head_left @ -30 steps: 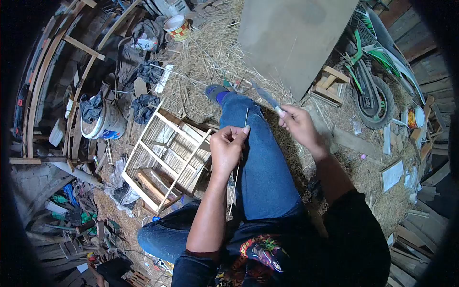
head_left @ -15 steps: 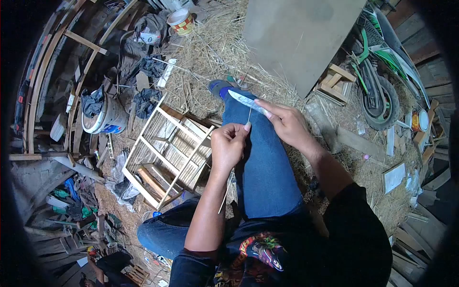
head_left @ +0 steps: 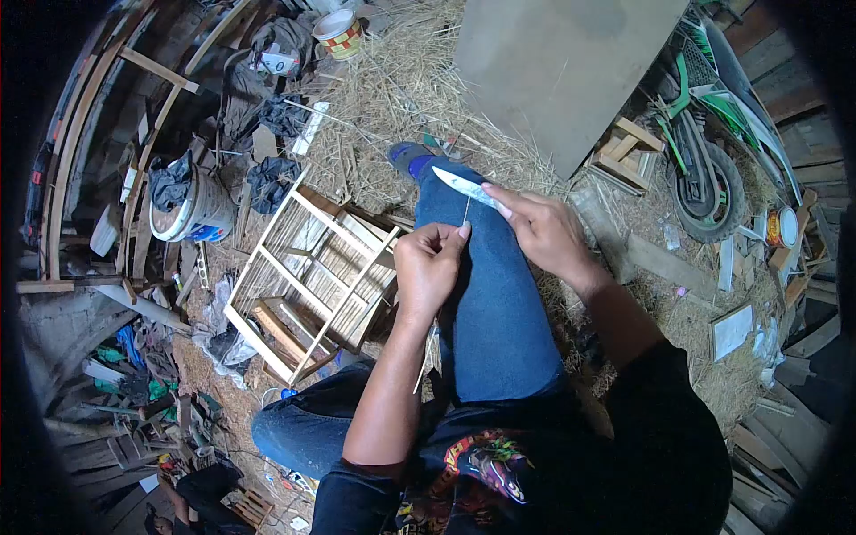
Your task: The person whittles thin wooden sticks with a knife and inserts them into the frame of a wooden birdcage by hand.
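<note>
Above my jeans-covered thigh, my left hand [head_left: 430,267] pinches a thin wooden stick [head_left: 467,210] between thumb and fingers. The stick's tip points toward my foot, and its other end shows below the wrist. My right hand [head_left: 546,234] is closed on a knife [head_left: 464,185], with the index finger stretched along the blade. The blade lies across the upper part of the stick, just beyond my left fingertips, over the knee. Its handle is hidden in my palm.
A slatted wooden frame [head_left: 312,285] stands left of my leg. Further left is a white bucket [head_left: 207,214]. A large board [head_left: 562,71] lies ahead, with a green motorbike [head_left: 704,169] to its right. Another person [head_left: 209,490] is at the lower left.
My right hand has brought the knife down and left onto the stick, turning the blade. My left hand keeps its pinch and has barely moved.
</note>
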`<state>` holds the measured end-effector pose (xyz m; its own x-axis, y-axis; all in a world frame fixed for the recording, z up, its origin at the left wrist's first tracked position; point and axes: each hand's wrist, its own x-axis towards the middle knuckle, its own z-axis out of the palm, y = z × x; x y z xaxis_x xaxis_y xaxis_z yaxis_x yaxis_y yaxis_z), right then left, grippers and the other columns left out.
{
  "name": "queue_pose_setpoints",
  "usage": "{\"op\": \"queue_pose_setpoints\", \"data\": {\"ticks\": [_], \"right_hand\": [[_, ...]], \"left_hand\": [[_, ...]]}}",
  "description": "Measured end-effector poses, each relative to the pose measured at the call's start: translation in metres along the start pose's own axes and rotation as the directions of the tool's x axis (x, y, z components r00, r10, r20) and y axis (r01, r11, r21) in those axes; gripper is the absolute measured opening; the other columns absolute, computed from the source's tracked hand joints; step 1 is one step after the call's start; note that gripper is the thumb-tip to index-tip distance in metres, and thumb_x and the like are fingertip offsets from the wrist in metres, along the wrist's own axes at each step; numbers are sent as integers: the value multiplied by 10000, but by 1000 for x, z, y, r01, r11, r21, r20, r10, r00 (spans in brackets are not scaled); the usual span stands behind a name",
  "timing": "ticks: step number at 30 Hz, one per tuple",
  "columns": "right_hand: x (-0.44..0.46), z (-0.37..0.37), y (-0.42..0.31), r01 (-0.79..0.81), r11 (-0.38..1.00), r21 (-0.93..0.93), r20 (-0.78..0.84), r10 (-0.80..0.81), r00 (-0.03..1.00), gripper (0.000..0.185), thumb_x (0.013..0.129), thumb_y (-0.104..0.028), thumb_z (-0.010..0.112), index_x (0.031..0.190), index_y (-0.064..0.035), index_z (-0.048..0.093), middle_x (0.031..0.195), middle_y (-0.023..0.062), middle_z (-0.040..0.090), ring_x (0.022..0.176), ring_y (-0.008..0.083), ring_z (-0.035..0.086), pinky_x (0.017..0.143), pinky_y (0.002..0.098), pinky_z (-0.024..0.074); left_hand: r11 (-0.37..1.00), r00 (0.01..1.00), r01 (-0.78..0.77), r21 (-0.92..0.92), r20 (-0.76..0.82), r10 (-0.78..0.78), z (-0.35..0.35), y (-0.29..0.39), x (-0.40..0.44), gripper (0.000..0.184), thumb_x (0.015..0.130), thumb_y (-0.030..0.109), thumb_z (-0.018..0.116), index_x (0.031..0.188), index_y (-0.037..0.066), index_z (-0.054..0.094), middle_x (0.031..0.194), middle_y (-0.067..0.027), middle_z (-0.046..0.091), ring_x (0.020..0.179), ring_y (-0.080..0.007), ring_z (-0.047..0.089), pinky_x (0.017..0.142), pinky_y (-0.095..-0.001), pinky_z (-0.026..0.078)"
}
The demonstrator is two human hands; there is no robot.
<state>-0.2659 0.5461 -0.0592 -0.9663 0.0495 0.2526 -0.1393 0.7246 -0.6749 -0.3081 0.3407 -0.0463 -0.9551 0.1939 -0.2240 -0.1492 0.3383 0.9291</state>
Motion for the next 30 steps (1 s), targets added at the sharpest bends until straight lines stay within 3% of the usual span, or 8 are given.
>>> {"op": "queue_pose_setpoints", "data": {"ticks": [5, 17, 21, 23, 25, 27, 28, 30], "right_hand": [[-2, -1, 7, -36, 999, 39, 49, 34, 998, 412, 995, -150, 604, 1391, -238, 673, 849, 148, 664, 790, 345, 681, 701, 451, 547], [-10, -5, -3, -53, 999, 12, 101, 51, 994, 418, 990, -174, 618, 1392, -275, 673, 866, 134, 675, 765, 346, 680, 668, 449, 542], [-4, 3, 7, 37, 995, 96, -37, -34, 999, 413, 999, -187, 615, 1396, -286, 670, 848, 121, 667, 758, 334, 685, 659, 438, 545], [-9, -5, -7, -59, 998, 33, 123, 55, 991, 409, 1001, -178, 605, 1396, -263, 671, 904, 141, 696, 786, 343, 694, 683, 440, 550], [-7, -5, -6, -103, 994, 34, 182, 95, 979, 397, 1005, -178, 602, 1386, -255, 678, 907, 145, 696, 781, 350, 689, 687, 440, 545], [0, 4, 4, 43, 994, 105, -12, -42, 999, 392, 1002, -181, 613, 1379, -261, 684, 850, 136, 664, 749, 342, 674, 669, 441, 534], [1, -2, 1, -72, 991, 113, 83, 63, 995, 391, 998, -184, 624, 1374, -270, 688, 815, 134, 639, 736, 336, 668, 663, 442, 531], [-6, -6, -11, -45, 995, 88, 117, 35, 993, 392, 994, -182, 627, 1373, -262, 689, 819, 138, 642, 742, 338, 668, 670, 445, 533]], "left_hand": [[997, 997, -77, -30, -25, 77, 2, -9, 0, 242, 955, 169, 792, 811, -17, 736, 621, 42, 593, 538, -23, 462, 482, -232, 325], [999, 999, -46, 9, 1, 46, 0, -8, 0, 262, 967, 185, 784, 825, -30, 735, 612, 45, 575, 506, -27, 447, 444, -239, 311], [998, 999, -54, -26, 0, 54, 3, -11, 1, 263, 970, 189, 781, 834, -33, 738, 612, 47, 575, 504, -27, 446, 443, -239, 309], [996, 996, -90, -26, 0, 90, 1, -12, 2, 257, 971, 186, 778, 840, -32, 742, 611, 48, 575, 497, -28, 444, 440, -240, 303], [998, 998, -65, -21, 7, 65, -2, -9, 1, 245, 967, 178, 781, 845, -32, 746, 612, 48, 579, 496, -29, 447, 442, -240, 304], [997, 998, -59, -39, 7, 59, -1, -9, 1, 242, 964, 180, 783, 849, -30, 747, 612, 46, 581, 496, -30, 451, 444, -239, 307], [998, 998, -55, -40, 9, 56, 0, -10, 0, 242, 964, 180, 783, 849, -30, 747, 612, 46, 581, 496, -30, 451, 444, -239, 307], [999, 999, -35, -4, 18, 35, -3, -9, 1, 244, 944, 161, 786, 821, -47, 754, 593, 16, 603, 566, -35, 466, 507, -266, 393]]}}
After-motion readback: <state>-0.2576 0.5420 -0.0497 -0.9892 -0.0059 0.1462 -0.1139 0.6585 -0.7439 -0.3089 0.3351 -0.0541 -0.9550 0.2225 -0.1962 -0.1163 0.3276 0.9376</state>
